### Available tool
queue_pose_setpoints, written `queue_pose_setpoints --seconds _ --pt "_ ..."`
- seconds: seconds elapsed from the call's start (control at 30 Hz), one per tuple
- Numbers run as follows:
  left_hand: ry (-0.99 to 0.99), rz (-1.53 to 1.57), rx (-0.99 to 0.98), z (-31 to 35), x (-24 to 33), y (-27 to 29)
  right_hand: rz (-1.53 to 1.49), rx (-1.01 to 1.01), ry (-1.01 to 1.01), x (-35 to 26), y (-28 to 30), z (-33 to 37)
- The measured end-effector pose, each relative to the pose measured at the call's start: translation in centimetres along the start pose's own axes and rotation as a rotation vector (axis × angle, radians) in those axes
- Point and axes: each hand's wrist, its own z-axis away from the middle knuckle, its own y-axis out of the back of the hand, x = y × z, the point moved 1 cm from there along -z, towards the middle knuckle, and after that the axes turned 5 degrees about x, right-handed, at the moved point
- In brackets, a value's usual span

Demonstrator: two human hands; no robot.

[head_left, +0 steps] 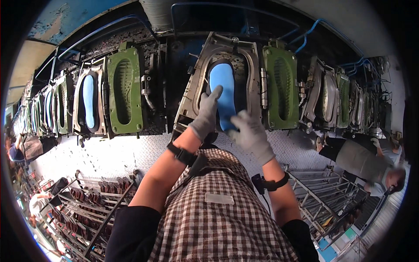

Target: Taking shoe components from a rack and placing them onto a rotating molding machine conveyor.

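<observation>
Blue sole-shaped piece [221,78] inside open metal mould [192,91], mid-scene, lengthwise near to far. Gloved left grip [207,112] at left side of piece, thumb against blue top, fingers partly hidden; clamped or merely touching: cannot tell. Gloved right grip [251,136], blurred, beside near end of piece; apart or together: cannot tell. Just right of mould, green plate [272,87] with sole-shaped hollow. Left of mould, second green plate [136,87]. Near left, rack [104,222] with dark shoes [114,187]; near right, barred rack [321,194].
</observation>
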Motion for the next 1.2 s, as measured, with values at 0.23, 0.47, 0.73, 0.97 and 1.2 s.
queue_pose_setpoints --seconds 0.23,0.47,0.73,0.97,1.2 --pt "-0.128 -0.043 -0.093 -2.9 0.0 -0.7 -0.134 0.113 -0.447 4.5 -3.6 -5.7" --pt "-0.212 -0.144 -0.155 -3.7 1.3 -4.1 -0.222 0.486 -0.334 5.5 -4.6 -5.5" --pt "-0.454 -0.165 -0.010 -3.7 2.0 -7.8 -0.049 0.495 -0.283 6.5 -2.5 -8.2" --pt "-0.490 -0.521 -0.217 4.1 -5.2 -1.1 -0.086 0.545 -0.119 4.2 -1.6 -2.0" --pt "-0.394 -0.763 -0.183 14.9 -2.6 7.6 -0.638 0.073 -0.362 6.8 -4.5 -0.5"
